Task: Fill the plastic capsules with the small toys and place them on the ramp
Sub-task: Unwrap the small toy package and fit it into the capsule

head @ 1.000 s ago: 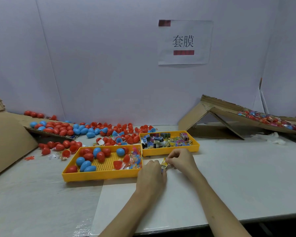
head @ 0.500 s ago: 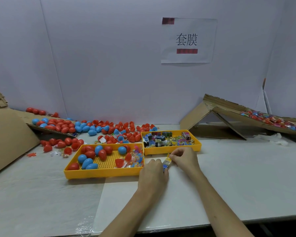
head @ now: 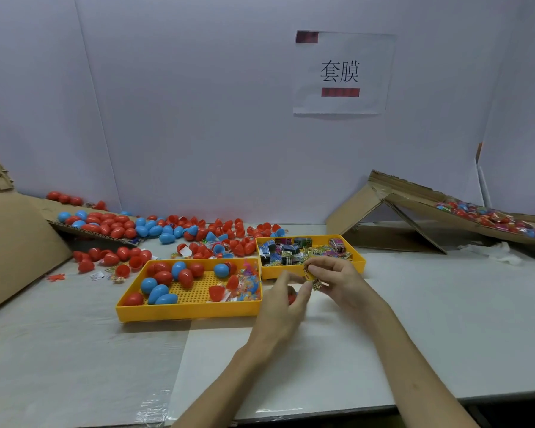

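Red plastic capsule point(head: 292, 299) sits low in the left hand point(head: 280, 307), fingers curled round it just in front of the trays. Only a sliver of red shows, so whether it is open I cannot tell. Right hand point(head: 340, 281) pinches a small yellow printed toy packet point(head: 312, 278) between thumb and fingertips, just beside the capsule and close by the left fingertips. Best play, to my eye: fold that packet tight, feed it straight into the mouth, hold the shell steady, then press the halves until they seat. After that comes the long reach to the sloping brown cardboard ramp point(head: 414, 208) at far right, where filled capsules point(head: 488, 216) already lie. Between hands and ramp stands the yellow plastic tray of toy packets point(head: 360, 264), so a lift over its corner looks wise. Left of it, the yellow perforated tray point(head: 186, 313) holds red and blue capsules, with a loose heap point(head: 198, 230) behind on the white table point(head: 414, 319).
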